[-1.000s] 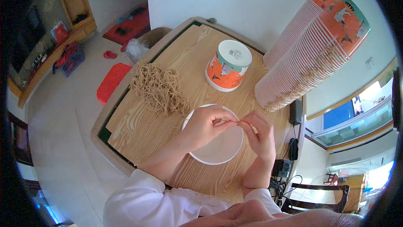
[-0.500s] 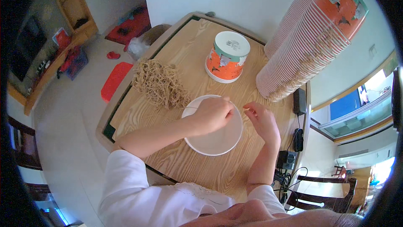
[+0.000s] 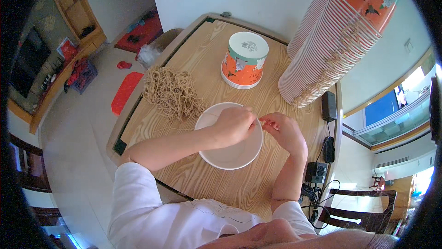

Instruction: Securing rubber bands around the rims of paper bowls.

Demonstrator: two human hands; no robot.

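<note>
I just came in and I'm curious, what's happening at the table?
A person has both hands close together at an open white tub: the left hand over it, the right hand by its right edge. Whatever their fingertips may hold is too small to tell. A tangled heap of tan string lies beyond on the left, and an orange-and-green tub sits upside down farther back.

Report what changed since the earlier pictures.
The left hand and right hand had met, drew apart, and are now close together again near the right rim of the white tub. The left forearm has swung outward, lying flatter. What the hands hold is unclear. The twine heap, upturned orange tub and tub stacks stayed put.
</note>
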